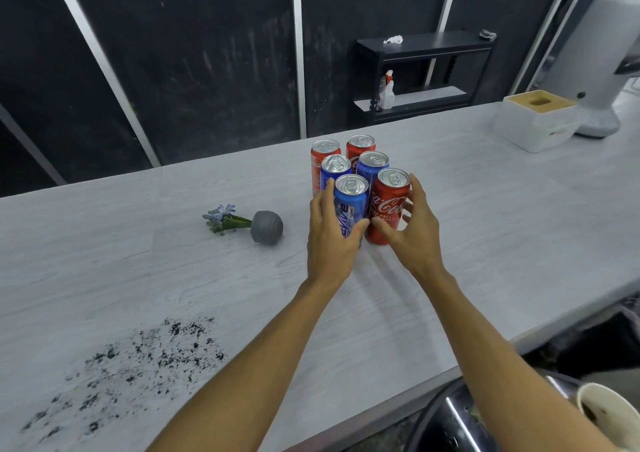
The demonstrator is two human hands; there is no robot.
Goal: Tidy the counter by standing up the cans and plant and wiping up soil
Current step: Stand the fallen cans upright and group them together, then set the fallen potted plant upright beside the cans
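Note:
Several red and blue cans stand upright in a tight cluster mid-counter. My left hand [330, 235] wraps the front blue can [350, 206]. My right hand [412, 225] curls around the front red cola can [389, 202], fingers on its right side and thumb low at its front. Left of the cans a small grey pot [267, 227] lies on its side, its blue-flowered plant [221, 218] pointing left. Dark soil [138, 358] is scattered over the counter's near left part.
The pale wood-grain counter [485, 209] carries a white box with a tan lid [535, 121] and a white appliance [599, 71] at the far right. A black shelf [422, 74] with a spray bottle stands behind. A white cup [604, 413] sits at the bottom right.

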